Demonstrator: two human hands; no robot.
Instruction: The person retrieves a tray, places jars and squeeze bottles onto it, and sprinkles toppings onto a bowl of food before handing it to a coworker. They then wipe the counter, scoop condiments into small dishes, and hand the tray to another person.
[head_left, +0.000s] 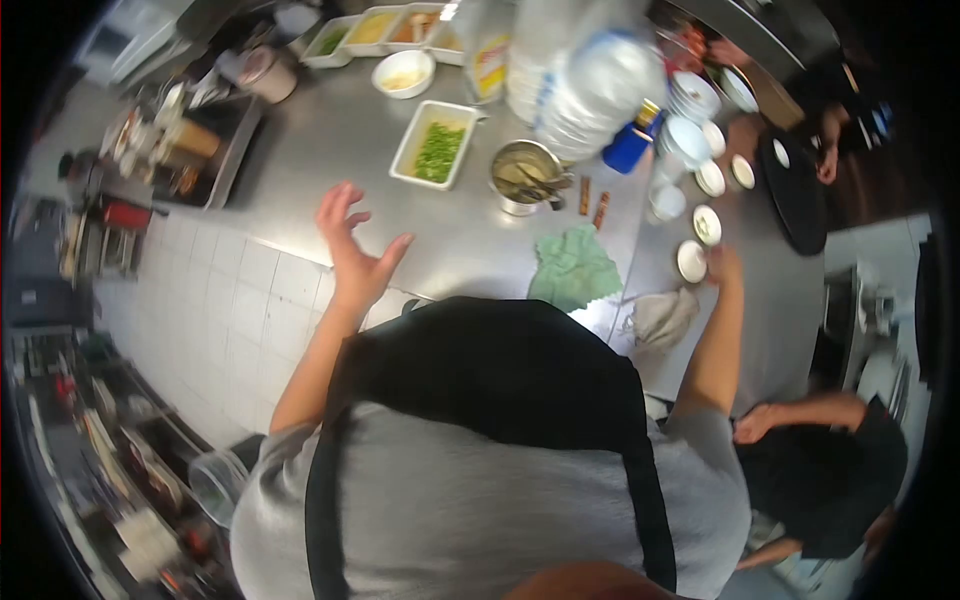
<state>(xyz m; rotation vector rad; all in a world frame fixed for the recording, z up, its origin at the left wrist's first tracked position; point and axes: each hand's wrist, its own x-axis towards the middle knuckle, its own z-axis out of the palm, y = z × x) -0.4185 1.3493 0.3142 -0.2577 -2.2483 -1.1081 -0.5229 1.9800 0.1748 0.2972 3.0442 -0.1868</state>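
Observation:
My left hand hangs over the front edge of the steel counter with its fingers spread and nothing in them. On the right, my right hand is at the rim of a small white bowl, its fingers closed at that edge and partly blurred. Just beyond stands another small white bowl with a little food in it. A crumpled green cloth and a beige cloth lie between my hands. Ahead of my left hand is a white tub of chopped green herbs.
A metal pot with utensils stands mid-counter. Behind it are wrapped stacks of plastic containers. Stacked white bowls and a black tray sit at right. A co-worker is close on my right; another person stands across.

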